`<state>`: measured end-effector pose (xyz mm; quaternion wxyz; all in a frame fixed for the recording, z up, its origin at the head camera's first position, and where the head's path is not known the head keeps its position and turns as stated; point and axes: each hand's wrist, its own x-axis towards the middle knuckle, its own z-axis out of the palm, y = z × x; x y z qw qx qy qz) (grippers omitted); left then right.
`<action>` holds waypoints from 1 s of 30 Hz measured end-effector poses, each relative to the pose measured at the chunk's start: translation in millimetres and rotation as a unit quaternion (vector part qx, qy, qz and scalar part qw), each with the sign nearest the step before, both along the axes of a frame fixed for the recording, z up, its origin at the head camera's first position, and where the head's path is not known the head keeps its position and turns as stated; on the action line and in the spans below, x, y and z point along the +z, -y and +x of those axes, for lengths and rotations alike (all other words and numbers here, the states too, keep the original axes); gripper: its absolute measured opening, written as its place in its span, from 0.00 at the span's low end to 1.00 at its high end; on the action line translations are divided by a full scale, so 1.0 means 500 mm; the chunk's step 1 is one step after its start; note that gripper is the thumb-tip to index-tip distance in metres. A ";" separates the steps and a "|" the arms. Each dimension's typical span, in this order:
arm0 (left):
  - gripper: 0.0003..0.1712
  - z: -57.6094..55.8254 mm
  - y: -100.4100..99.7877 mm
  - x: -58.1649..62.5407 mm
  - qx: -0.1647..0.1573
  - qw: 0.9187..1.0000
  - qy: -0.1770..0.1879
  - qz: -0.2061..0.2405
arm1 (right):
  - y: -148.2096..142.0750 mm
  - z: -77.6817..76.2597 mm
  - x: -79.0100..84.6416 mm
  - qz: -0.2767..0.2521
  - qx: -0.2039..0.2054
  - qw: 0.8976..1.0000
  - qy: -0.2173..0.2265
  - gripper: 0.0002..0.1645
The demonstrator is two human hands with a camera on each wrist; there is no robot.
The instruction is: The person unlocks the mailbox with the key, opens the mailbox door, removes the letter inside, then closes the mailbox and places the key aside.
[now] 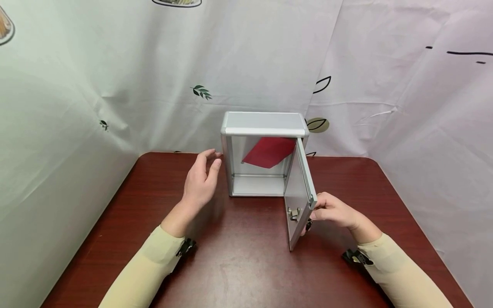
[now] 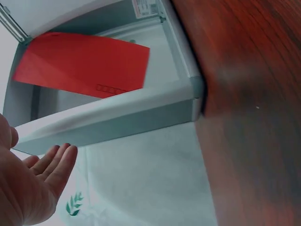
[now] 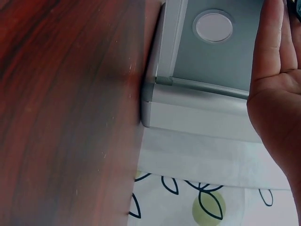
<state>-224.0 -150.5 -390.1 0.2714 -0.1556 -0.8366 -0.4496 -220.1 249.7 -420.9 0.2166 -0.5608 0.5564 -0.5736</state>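
A silver-framed metal box [image 1: 265,124] stands on the table with its hinged door [image 1: 298,184] swung out on the right. Inside it a red envelope [image 1: 269,152] leans at a slant, and the left wrist view shows a row of small printed squares on it. My left hand [image 1: 201,179] is beside the box's left side, fingers loosely bent, holding nothing. At the door's outer face, my right hand [image 1: 335,211] pinches a small dark key [image 1: 309,224] near the free edge; the door partly hides its fingertips. A metal lock [image 1: 294,214] shows on the door's inner face.
The dark red wooden table [image 1: 239,265] extends around the box. White patterned cloth [image 1: 265,55] hangs behind and along both sides. In the right wrist view a round pale disc [image 3: 214,26] sits on the door's outer face.
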 end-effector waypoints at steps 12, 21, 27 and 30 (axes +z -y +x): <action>0.16 0.023 -0.027 0.012 -0.051 0.996 -0.078 -0.005 | -0.004 -0.003 -0.003 0.002 -0.010 1.000 0.002 0.26; 0.18 0.032 -0.042 0.001 -0.099 0.993 -0.066 -0.007 | -0.005 -0.004 -0.006 -0.004 -0.008 1.000 -0.001 0.27; 0.21 0.026 -0.062 -0.014 -0.135 0.989 -0.056 -0.004 | -0.006 -0.004 -0.006 -0.010 -0.007 1.000 -0.002 0.28; 0.25 0.023 -0.075 -0.018 -0.144 0.988 -0.047 -0.012 | -0.008 -0.004 -0.006 -0.011 -0.009 1.000 -0.007 0.28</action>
